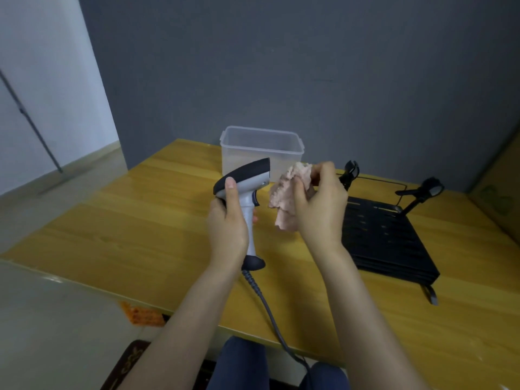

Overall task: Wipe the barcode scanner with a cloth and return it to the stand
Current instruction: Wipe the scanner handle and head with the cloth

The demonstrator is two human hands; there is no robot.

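the scanner's grey cable (270, 311) trails toward the lap from the barcode scanner (244, 192), gripped above the tabletop (126, 220) by the left hand (228, 223). the right hand (318, 204) clutches a pink cloth (284, 198) beside its head. the cable could snag the tabletop edge on return to the stand (349, 173).

1. A yellow wooden table (146, 220) is seen filling the middle of the view.
2. A clear plastic container (261, 150), open at the top, is placed on it at 12 o'clock, near the far edge.
3. A black slotted tray (385, 237) is set flat at 3 o'clock, with two black clip stands (419, 192) at its far side.
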